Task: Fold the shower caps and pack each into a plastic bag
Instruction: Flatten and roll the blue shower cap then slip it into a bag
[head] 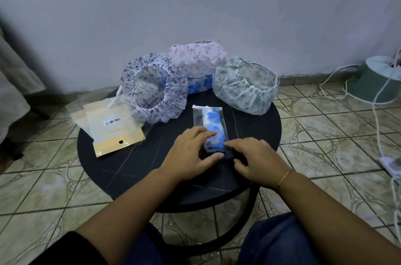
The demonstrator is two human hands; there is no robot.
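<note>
Both hands are down on the round black table (134, 162), working the same little packet; left hand (191, 152) has its fingers laid out fairly straight across the near part of the clear plastic bag (209, 129), pressing it flat, thumb stretched out toward the right hand; right hand (258, 160) sits just beside it with fingers bent down at the bag's near corner, fingertips on the plastic, though I can't tell if it's actually pinching the edge or just pushing on it; there's a thin gold bracelet (284, 178) on that wrist; inside the bag is the folded blue-flower shower cap (213, 125), rolled into a narrow strip that runs away from the hands; beyond the fingers, 3 more caps sit open and unfolded: dark-blue print cap (156, 91) past the left hand, pink print cap (195, 58) farthest back in the middle, resting on a blue-flowered thing I can't make out, green print cap (245, 86) past the right hand; off to the left of the left hand, well apart from it, lies a stack of spare plastic bags (110, 128) with a barcode sticker, hanging a bit over the table edge; far right of the right hand, on the tiled floor (325, 134), are white cables (377, 112).
</note>
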